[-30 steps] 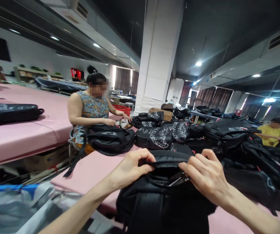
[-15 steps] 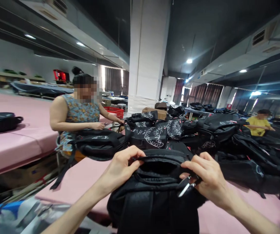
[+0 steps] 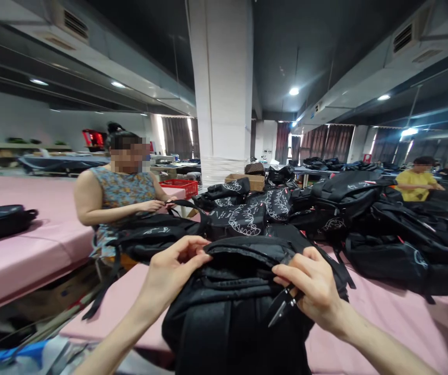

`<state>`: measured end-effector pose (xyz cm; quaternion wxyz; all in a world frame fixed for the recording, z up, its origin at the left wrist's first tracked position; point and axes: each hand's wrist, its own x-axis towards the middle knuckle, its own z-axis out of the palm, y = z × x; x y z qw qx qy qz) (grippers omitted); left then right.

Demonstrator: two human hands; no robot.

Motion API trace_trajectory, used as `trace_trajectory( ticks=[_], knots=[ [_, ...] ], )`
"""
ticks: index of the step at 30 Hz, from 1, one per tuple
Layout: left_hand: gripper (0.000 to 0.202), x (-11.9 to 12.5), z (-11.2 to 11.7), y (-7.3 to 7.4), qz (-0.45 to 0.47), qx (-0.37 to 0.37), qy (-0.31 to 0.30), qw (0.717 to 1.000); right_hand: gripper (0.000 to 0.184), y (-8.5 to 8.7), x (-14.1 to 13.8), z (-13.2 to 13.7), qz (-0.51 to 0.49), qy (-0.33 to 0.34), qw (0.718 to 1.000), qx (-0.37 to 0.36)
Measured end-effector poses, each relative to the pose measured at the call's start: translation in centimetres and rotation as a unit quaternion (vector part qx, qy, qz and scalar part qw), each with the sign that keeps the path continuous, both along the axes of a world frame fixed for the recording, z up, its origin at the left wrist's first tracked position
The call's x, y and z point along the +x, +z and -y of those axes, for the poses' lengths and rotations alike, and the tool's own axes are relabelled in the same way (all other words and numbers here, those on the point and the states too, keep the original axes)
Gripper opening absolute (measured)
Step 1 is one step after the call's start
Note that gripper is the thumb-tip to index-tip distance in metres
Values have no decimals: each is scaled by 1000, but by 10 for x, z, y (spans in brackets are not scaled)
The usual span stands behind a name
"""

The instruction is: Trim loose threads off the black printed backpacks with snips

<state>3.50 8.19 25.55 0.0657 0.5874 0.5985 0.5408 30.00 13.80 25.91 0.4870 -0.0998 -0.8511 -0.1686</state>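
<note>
A black backpack (image 3: 243, 328) stands directly before me with its top opening facing up, its inside dark. On the left, my left hand (image 3: 177, 268) pinches the rim of that opening between thumb and fingers. My right hand (image 3: 310, 284) grips the rim on the other side. Tucked in the same right hand is a small pair of thread snips (image 3: 281, 310), blades pointing down and left over the backpack's side. The right hand's lower fingers are curled and partly hidden.
More black backpacks (image 3: 243, 219) with white scribble prints are heaped on the pink table (image 3: 380, 333) beyond. Across at left, a person (image 3: 124, 192) handles a strap of another backpack. Farther right sits a person in yellow (image 3: 414, 179). A pillar (image 3: 224, 94) rises behind.
My view has turned a little, and the backpack and both hands sit slightly more left. The opening's far edge is raised and arched. The co-worker's hands have come together at a strap.
</note>
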Motion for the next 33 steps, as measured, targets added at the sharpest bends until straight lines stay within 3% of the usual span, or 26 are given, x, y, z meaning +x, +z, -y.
trace_trajectory(
  ticks=[4, 7, 10, 13, 16, 18, 22, 24, 26, 28, 31, 33],
  knots=[
    [12, 3, 2, -3, -73, 92, 13, 993, 9, 0, 0, -6, -13, -1, 1000, -5],
    [13, 3, 4, 0, -134, 153, -34, 979, 12, 4, 1, -8, -15, -4, 1000, -6],
    [19, 0, 6, 1, -211, 174, -67, 959, 13, 6, 1, -10, -17, -7, 1000, -10],
    [21, -3, 8, -1, -255, 176, -52, 949, 15, 6, 0, -11, -14, -8, 1000, -16],
    [18, -2, 6, -1, -230, 174, -37, 957, 16, 6, -3, -12, -19, -5, 999, -36],
    [15, 0, 0, 1, -187, 152, -22, 970, 12, 8, -5, -14, -33, 0, 996, -88],
    [23, 1, -23, 14, -127, 22, -23, 991, 21, 8, 4, -21, -127, -13, 954, -273],
    [31, 0, -32, 18, -111, -26, -14, 993, 25, 3, 14, -22, -144, -20, 941, -306],
    [30, 0, -35, 20, -108, -11, 14, 994, 20, -7, 24, -20, -103, -16, 948, -300],
    [27, 4, -32, 20, -127, 65, 35, 989, 19, -18, 30, -18, -69, -13, 954, -290],
    [25, 19, -23, 22, -220, 123, -44, 967, 24, -30, 30, -18, -80, -18, 953, -292],
    [26, 31, -19, 29, -287, 61, -111, 949, 23, -33, 28, -20, -95, -12, 951, -294]
  ],
)
